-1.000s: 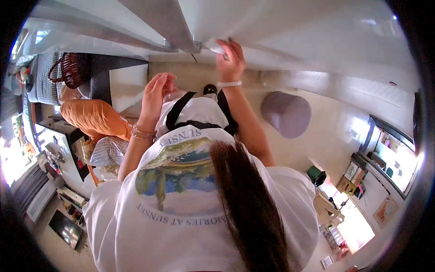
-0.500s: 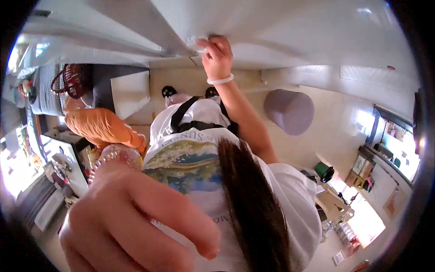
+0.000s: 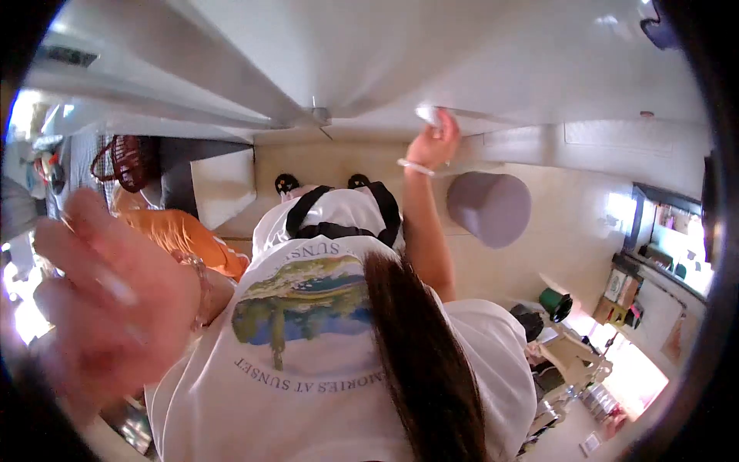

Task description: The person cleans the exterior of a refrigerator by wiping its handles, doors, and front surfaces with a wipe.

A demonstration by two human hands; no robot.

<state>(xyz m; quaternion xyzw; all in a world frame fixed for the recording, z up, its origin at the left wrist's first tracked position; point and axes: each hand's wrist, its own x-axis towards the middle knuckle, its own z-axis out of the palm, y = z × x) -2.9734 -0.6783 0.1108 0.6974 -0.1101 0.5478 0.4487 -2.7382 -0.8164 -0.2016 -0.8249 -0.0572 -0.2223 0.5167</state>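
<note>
Head view is showing the right hand point(image 3: 436, 145) farther right along the pale panel point(image 3: 508, 61) than 0.5 s ago, gripping a white wad point(image 3: 426, 115), so the wad is now facing a different stretch. The left hand point(image 3: 115, 300) is blurring near the lens, its contents impossible to tell. Below, a grey stool point(image 3: 489, 209) is standing on the floor point(image 3: 573, 212).

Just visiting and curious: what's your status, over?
Right hand: holding small white item by pale panel. Left hand: near camera, blurred. Nothing apparently in the way.
</note>
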